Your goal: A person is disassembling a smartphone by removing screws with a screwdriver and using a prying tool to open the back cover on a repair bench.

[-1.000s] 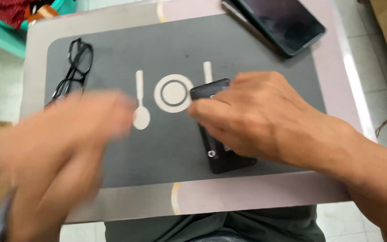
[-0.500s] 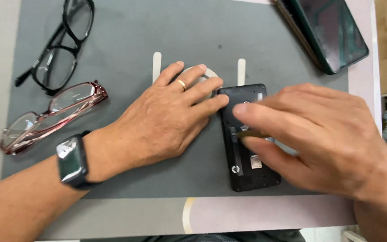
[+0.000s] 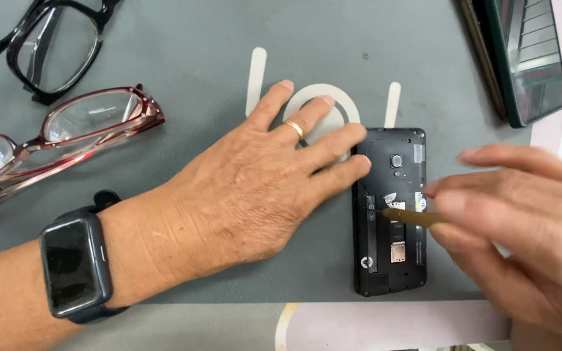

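A: Lying flat on the grey mat (image 3: 183,52), back cover off, insides showing: the black phone (image 3: 390,211), right of centre.

B: Being steadied by the left hand (image 3: 255,185)?

A: Resting palm down just beside it, fingers spread wide and flat, gripping nothing, fingertips (image 3: 359,166) touching the phone's left edge. Wearing a gold ring (image 3: 294,129) and, at the wrist, a dark smartwatch (image 3: 73,265).

B: And the right hand (image 3: 521,227)?

A: Coming in from the right, grip pinched together on a thin brownish tool (image 3: 411,216). Pointing its tip at the middle of the opened phone, near the card slots. Touching or hovering just above: cannot tell.

B: Lying around them?

A: Sitting at the far left, red-framed glasses (image 3: 53,140), lenses up, well apart from the phone. Lying above those, black-framed glasses (image 3: 47,45), partly cut off by the top edge. Resting at the upper right corner, a second dark phone (image 3: 521,58), screen up and reflecting light. Showing under the left fingers, a white ring-and-bars print (image 3: 333,97) on the mat. Peeking out below the mat, the pale table (image 3: 385,328).
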